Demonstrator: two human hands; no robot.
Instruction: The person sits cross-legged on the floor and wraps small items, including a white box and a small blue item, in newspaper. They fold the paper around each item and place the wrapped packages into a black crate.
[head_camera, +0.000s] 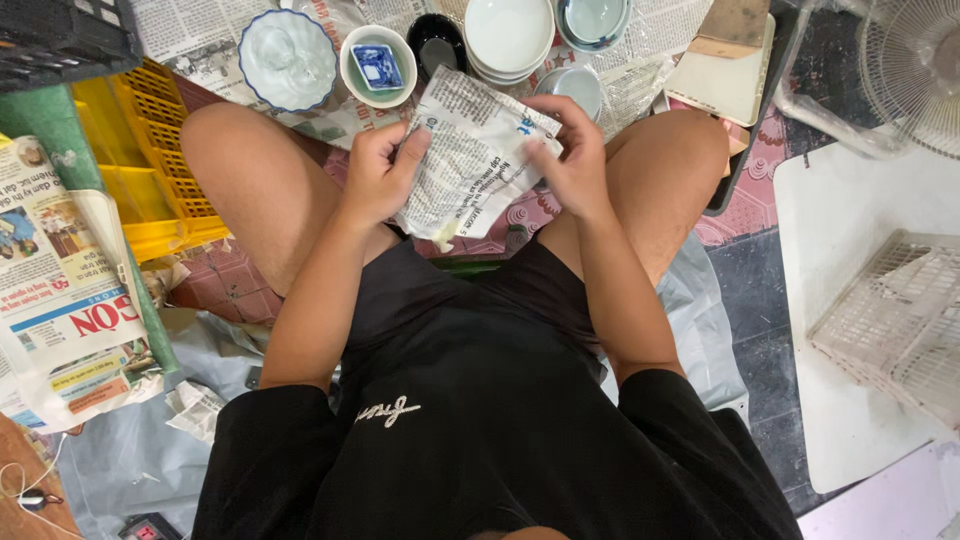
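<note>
I sit on the floor with my knees apart. Both hands hold a bundle wrapped in newspaper (470, 160) between my knees. My left hand (378, 172) grips its left edge, thumb on top. My right hand (572, 155) closes over its right side and upper corner. What is inside the paper is hidden. Just beyond the bundle stand ceramic dishes: a scalloped pale bowl with a blue rim (288, 58), a small green cup holding a blue square dish (378, 66), a black bowl (436, 42), and a stack of white bowls (508, 36).
A yellow plastic crate (140, 170) and a pile of newspapers (60, 290) lie at left. A white basket (890, 320) sits on a white board at right, a fan (915, 60) behind it. Newspaper sheets lie under the dishes. A wooden block (728, 30) sits at top right.
</note>
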